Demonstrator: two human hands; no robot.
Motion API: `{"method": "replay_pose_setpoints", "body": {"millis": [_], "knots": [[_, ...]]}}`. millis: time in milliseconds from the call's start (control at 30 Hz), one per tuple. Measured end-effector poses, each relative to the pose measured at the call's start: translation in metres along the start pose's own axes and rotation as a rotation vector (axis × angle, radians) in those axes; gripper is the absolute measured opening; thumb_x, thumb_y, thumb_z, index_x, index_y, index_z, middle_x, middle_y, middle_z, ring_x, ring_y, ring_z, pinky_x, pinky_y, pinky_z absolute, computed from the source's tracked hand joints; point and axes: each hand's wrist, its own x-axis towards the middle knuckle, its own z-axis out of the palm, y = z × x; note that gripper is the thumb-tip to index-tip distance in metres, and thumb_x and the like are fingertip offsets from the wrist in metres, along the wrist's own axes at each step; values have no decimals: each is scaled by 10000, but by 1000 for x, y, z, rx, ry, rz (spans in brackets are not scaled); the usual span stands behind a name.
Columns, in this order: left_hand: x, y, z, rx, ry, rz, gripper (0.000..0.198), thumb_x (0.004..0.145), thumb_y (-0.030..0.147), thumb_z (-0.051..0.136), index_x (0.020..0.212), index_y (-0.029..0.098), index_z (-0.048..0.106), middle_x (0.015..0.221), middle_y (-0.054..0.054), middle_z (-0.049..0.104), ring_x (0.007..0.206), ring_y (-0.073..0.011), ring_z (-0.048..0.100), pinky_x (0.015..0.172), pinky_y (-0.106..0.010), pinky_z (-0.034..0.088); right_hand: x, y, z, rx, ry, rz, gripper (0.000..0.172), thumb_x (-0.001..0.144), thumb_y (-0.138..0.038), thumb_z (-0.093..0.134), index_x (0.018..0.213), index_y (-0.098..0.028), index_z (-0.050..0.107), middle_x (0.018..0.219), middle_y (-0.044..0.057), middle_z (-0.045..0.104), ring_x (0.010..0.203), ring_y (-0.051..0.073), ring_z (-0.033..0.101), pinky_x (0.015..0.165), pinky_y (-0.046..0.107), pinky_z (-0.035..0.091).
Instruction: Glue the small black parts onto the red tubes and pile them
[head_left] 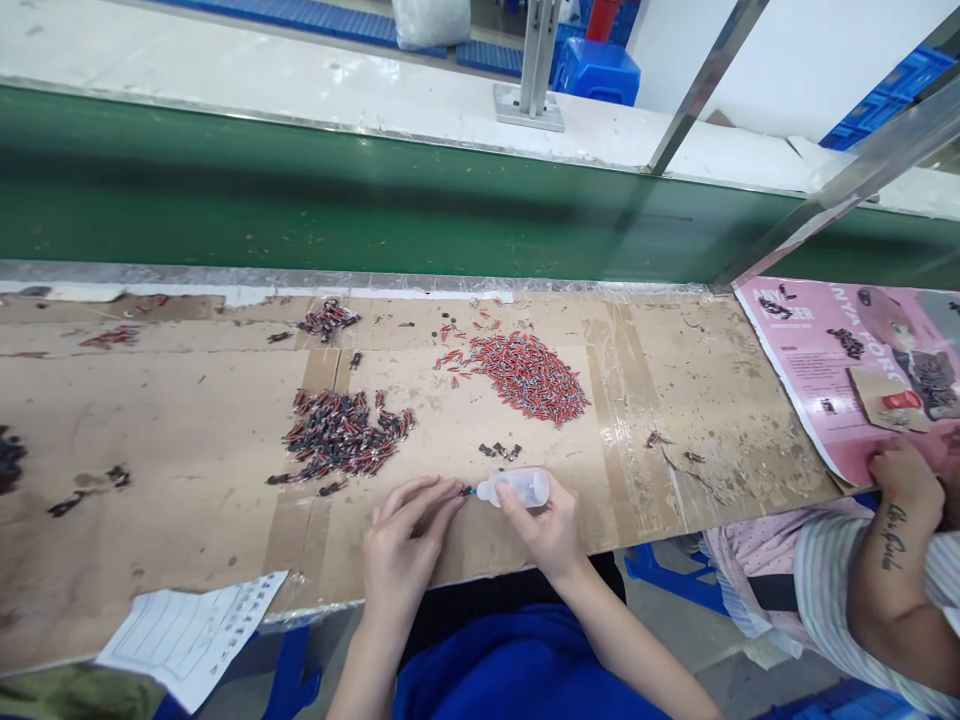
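A: What is seen at the left side of the desk (150, 420)?

B: A printed sheet (191, 632) is laid at the near edge, and a dark pile of small parts (341, 435) is spread further back.

A: How is the left hand (405, 545) kept?

B: Its grip is narrow; a small dark part (468, 490) is pinched at the fingertips (452, 492), just in front of the dark pile.

A: And the bottle?

B: A small clear bottle (517, 487) is held in the closed grip of the right hand (544, 525). Its long axis is laid nearly level, left to right, with the nozzle pointed left. The pinched part is met by the nozzle tip, so the part lies directly left of the bottle, touching or almost touching.

A: What is found further right?

B: A red pile of parts (529, 375) is seen behind the bottle. At the far right, a pink poster (817, 370) is touched by the hand of another person (904, 480).
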Motion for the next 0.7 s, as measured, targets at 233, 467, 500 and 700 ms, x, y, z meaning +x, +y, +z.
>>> {"method": "replay_pose_setpoints", "body": {"millis": [233,467,500,700], "knots": [[0,-1,1,16,-3,5,182,838,418,654,893,277,755,848,-20,762,871,-213,701,819,-375,509,-2,2,0,36,31,48,180,823,-339,646,750,-174,650,657,56,708,560,173,650,527,268,526],[1,-1,1,60,24,67,220,857,449,631,887,268,753,841,-20,757,844,-203,705,792,-358,523,0,1,0,16,-1,8,169,812,-346,658,770,-182,672,689,50,720,588,172,661,548,264,531],[1,0,1,62,24,70,216,857,447,633,888,269,752,842,-20,757,844,-203,705,791,-358,524,1,1,0,18,-1,11,168,812,-341,656,759,-182,668,676,45,715,573,168,653,536,261,524],[-1,-1,2,46,25,53,185,851,423,644,880,277,754,850,-19,754,848,-202,700,799,-359,524,0,0,0,39,30,64,185,803,-346,652,715,-182,650,611,33,688,517,155,614,488,253,498]]}}
